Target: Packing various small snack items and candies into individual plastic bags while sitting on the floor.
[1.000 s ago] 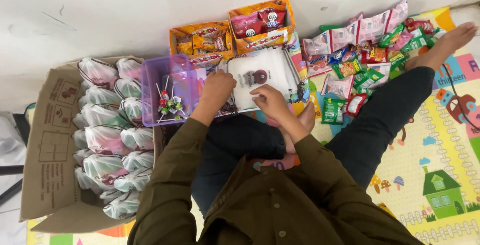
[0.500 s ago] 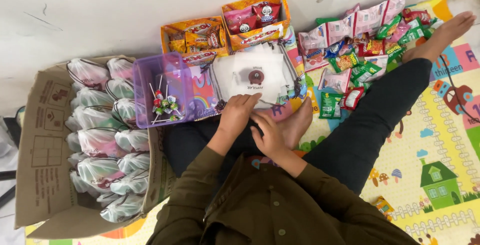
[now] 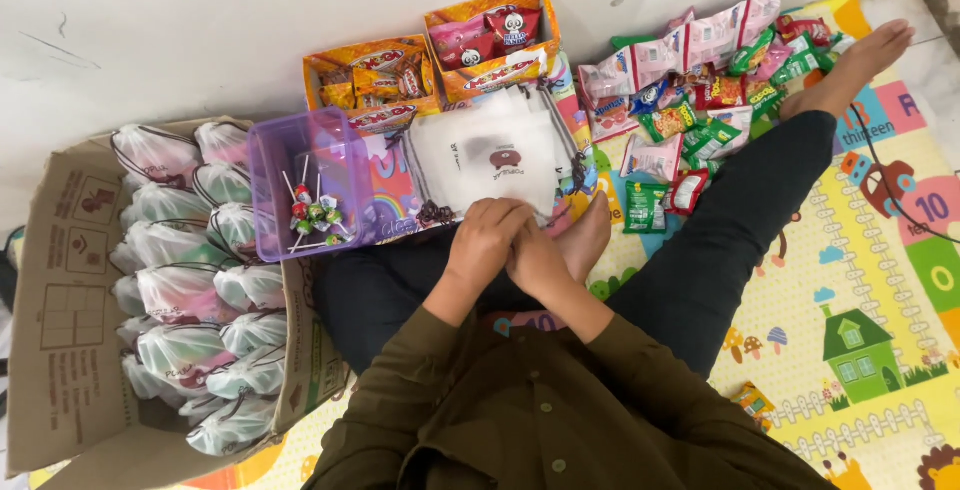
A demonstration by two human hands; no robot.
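The pouches (image 3: 495,155) are a flat stack of white drawstring bags, the top one bearing a small dark round print in the middle and dark cords bunched at both sides. The stack lies just beyond the two hands, its near edge touching or almost touching the fingertips. The left hand (image 3: 485,240) and the right hand (image 3: 540,262) are pressed together over the lap, fingers curled; whether they grip anything between them cannot be told, as the palms are hidden.

Just left of the left hand stands a clear purple tub (image 3: 312,185) with a few lollipops (image 3: 315,218) in its bottom. Farther left is an open carton (image 3: 60,290) packed with filled, tied white bags (image 3: 190,290). Beyond the pouches sit two orange boxes (image 3: 440,60) of wrapped snacks. To the right of the right hand a bare foot (image 3: 580,240) rests close by, and past it lies a spread of snack packets (image 3: 700,80) on a colourful play mat (image 3: 870,280)
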